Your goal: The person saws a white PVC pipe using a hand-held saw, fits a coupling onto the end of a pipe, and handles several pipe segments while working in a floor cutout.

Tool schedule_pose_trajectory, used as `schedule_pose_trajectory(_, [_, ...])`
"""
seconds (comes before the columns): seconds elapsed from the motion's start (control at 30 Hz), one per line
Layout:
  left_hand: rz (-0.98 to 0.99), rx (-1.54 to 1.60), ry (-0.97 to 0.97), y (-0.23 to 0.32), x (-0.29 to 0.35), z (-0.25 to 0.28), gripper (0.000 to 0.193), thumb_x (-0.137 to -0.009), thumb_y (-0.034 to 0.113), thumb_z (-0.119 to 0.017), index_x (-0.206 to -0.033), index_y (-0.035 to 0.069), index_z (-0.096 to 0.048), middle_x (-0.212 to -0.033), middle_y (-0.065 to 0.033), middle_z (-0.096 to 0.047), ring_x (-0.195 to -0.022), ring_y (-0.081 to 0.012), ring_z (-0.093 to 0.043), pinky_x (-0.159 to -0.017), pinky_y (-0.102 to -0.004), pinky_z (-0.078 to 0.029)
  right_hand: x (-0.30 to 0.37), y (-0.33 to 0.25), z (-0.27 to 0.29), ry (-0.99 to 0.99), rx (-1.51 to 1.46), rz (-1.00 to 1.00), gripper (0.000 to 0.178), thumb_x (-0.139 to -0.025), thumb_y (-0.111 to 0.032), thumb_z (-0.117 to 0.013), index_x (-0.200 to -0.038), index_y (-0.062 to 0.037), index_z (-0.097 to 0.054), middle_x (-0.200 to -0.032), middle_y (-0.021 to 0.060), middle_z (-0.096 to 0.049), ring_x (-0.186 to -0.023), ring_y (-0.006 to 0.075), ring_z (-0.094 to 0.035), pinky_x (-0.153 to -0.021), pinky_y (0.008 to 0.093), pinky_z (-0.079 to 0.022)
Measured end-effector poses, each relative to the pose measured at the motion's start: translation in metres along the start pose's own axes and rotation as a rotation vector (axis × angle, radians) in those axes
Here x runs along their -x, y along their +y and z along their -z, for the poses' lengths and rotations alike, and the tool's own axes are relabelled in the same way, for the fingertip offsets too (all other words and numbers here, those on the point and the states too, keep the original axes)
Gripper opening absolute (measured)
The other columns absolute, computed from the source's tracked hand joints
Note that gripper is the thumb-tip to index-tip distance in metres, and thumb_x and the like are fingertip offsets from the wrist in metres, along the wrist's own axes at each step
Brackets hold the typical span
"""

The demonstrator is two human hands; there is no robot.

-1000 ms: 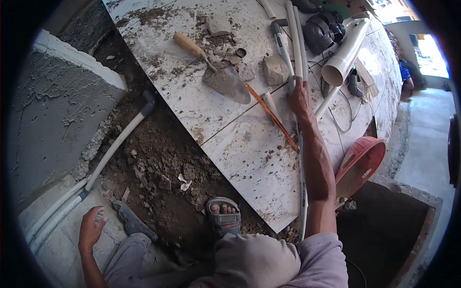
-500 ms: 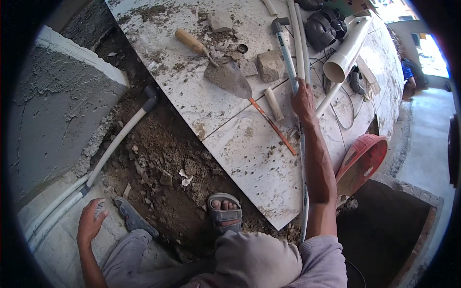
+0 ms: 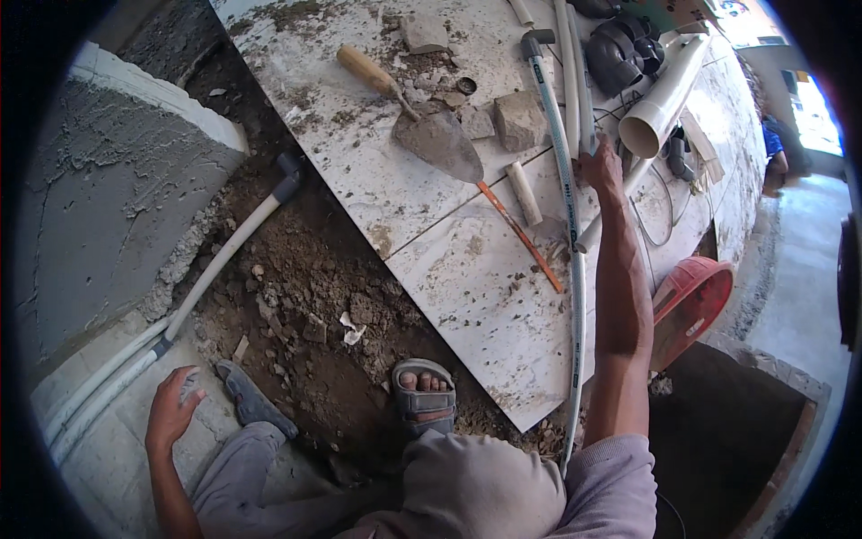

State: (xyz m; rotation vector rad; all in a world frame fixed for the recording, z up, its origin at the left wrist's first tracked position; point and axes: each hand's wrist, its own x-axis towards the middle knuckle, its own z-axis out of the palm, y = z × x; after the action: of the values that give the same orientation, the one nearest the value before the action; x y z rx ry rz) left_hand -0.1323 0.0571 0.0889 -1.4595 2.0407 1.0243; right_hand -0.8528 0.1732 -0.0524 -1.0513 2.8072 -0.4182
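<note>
My right hand reaches across the tiled slab, its fingers closed around the lower end of a thin grey pipe. Just left of that hand lies a long white pipe with a dark elbow on its far end; its near end runs down beside my knee. Low on the left, my left hand is curled around a small grey piece, too hidden to name. A trowel with a wooden handle rests on the slab, touching an orange strip.
Dark fittings and a wide white pipe occupy the slab's far right. A red basin leans near a dark pit. Left of the slab, an elbowed pipe crosses a soil trench. Another person is far right.
My right hand has let go of the long elbowed pipe and shifted right onto the thin grey pipe. My left hand stays curled in place. The view has shifted slightly.
</note>
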Motion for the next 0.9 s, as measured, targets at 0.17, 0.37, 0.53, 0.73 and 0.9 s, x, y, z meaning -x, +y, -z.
schedule_pose_trajectory(0.17, [-0.032,-0.047,0.055,-0.035,0.019,0.004,0.039,-0.081,0.016,-0.062,-0.117,0.003,-0.052,-0.112,-0.0178,-0.057,-0.107,-0.0345,-0.053,-0.091,-0.0383,-0.041,-0.050,0.061,-0.041,0.296,0.332,0.319,0.037,-0.076,-0.033,-0.062,-0.097,-0.0022,-0.060,-0.090,0.0224,-0.063,-0.082,0.0378,-0.061,-0.072,0.0473,-0.047])
schedule_pose_trajectory(0.37, [-0.080,-0.062,-0.065,-0.018,0.001,0.003,0.033,-0.085,0.027,-0.060,-0.109,0.004,-0.057,-0.107,-0.0162,-0.058,-0.103,-0.0335,-0.054,-0.088,-0.0411,-0.043,-0.036,0.071,-0.018,-0.157,-0.612,-0.116,0.027,-0.085,-0.035,-0.056,-0.095,-0.0105,-0.062,-0.087,0.0036,-0.062,-0.061,0.0146,-0.055,-0.053,0.0282,-0.043])
schedule_pose_trajectory(0.53, [-0.031,-0.088,-0.218,-0.034,0.015,0.007,0.026,-0.082,0.024,-0.063,-0.098,0.003,-0.059,-0.099,-0.0152,-0.058,-0.099,-0.0336,-0.055,-0.086,-0.0417,-0.043,0.009,-0.024,0.004,-0.069,-0.918,-0.379,0.022,-0.086,-0.032,-0.058,-0.098,-0.0135,-0.060,-0.081,-0.0038,-0.057,-0.058,0.0054,-0.046,-0.048,0.0188,-0.034])
schedule_pose_trajectory(0.73, [-0.081,-0.131,-0.234,-0.041,0.018,0.003,0.020,-0.078,0.017,-0.063,-0.090,0.002,-0.056,-0.095,-0.0175,-0.058,-0.098,-0.0364,-0.054,-0.085,-0.0437,-0.042,0.037,-0.064,0.006,-0.013,-1.100,-0.300,0.021,-0.085,-0.025,-0.058,-0.099,-0.0088,-0.058,-0.081,-0.0003,-0.050,-0.065,0.0088,-0.045,-0.056,0.0224,-0.037])
schedule_pose_trajectory(0.9, [-0.071,-0.132,-0.200,-0.039,0.013,0.000,0.019,-0.078,0.012,-0.063,-0.088,0.000,-0.054,-0.090,-0.0194,-0.058,-0.095,-0.0386,-0.055,-0.080,-0.0444,-0.043,0.067,-0.091,-0.013,-0.076,-1.232,-0.150,0.016,-0.089,-0.018,-0.054,-0.098,-0.0050,-0.056,-0.075,0.0005,-0.047,-0.058,0.0082,-0.044,-0.046,0.0198,-0.034])
